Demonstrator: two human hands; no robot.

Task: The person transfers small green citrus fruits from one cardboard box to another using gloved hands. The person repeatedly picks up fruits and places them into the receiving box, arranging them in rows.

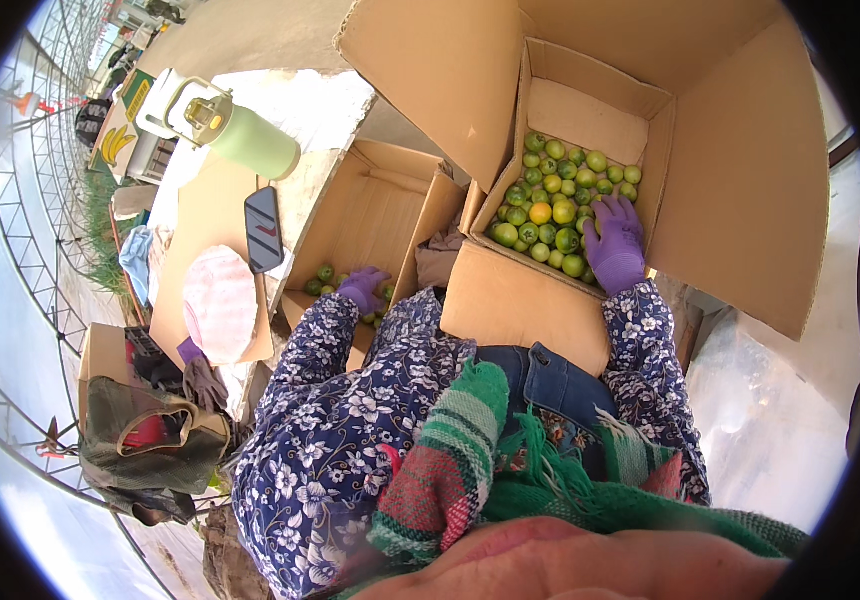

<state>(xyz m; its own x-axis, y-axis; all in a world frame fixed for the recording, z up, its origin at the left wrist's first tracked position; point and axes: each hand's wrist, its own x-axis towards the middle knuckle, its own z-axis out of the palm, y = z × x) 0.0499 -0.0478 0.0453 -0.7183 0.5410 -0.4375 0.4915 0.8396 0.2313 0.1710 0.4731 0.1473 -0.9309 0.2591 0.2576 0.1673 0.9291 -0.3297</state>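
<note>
My right hand (615, 244), in a purple glove, lies palm down on green tomatoes (566, 208) along the right side of a cardboard box (587, 120). One tomato (540, 213) among them is orange. The fingers look extended, and nothing is visibly gripped. In a second, lower cardboard box (370, 214) to the left, my left hand (364, 289), also gloved in purple, reaches down over a few green tomatoes (325, 274). Its fingertips are partly hidden, so whether it grips one is unclear.
Tall flaps (737, 187) rise around the right box. Left of the boxes, a table (332, 97) bears a green insulated bottle (253, 139), a smartphone (263, 229) and a pink round pad (220, 304). A dark mesh bag (152, 442) and grey glove (204, 382) are nearer me.
</note>
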